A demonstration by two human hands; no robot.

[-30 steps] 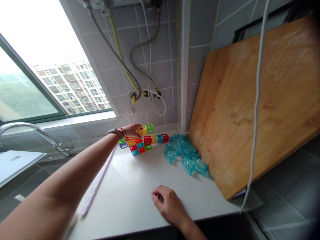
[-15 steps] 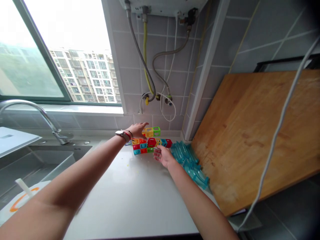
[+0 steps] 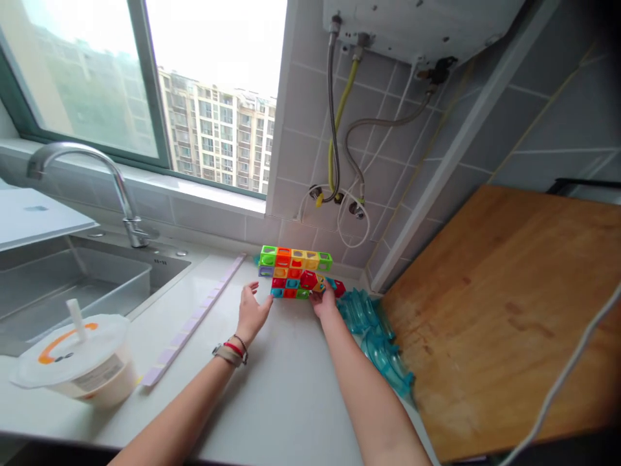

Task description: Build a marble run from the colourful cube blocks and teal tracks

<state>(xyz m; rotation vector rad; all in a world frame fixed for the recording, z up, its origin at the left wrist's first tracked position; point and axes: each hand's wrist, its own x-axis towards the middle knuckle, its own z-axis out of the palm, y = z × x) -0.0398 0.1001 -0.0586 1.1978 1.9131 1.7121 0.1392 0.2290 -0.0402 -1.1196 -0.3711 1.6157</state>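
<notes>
A low stack of colourful plastic cube blocks [image 3: 294,257] stands on the white counter near the tiled wall, its top row ending in green cubes. In front of its right side is a short row of red, yellow and blue faceted blocks [image 3: 308,280]. My right hand [image 3: 324,301] has its fingers curled on this row, partly covering it. My left hand [image 3: 253,313] is left of the stack's lower corner, fingers apart and holding nothing. Translucent teal curved pieces [image 3: 358,312] lie right of my right hand.
A large wooden board [image 3: 514,310] leans along the right. A lidded cup with a straw [image 3: 92,369] stands at the front left, beside a long pale strip [image 3: 194,321]. Behind the cup are the sink [image 3: 167,268] and faucet [image 3: 127,200]. A white cable [image 3: 565,375] hangs at right.
My left hand has come down from above the stack to its left side, uncovering the top row. My right hand's fingers have closed on the faceted blocks. The view has shifted left.
</notes>
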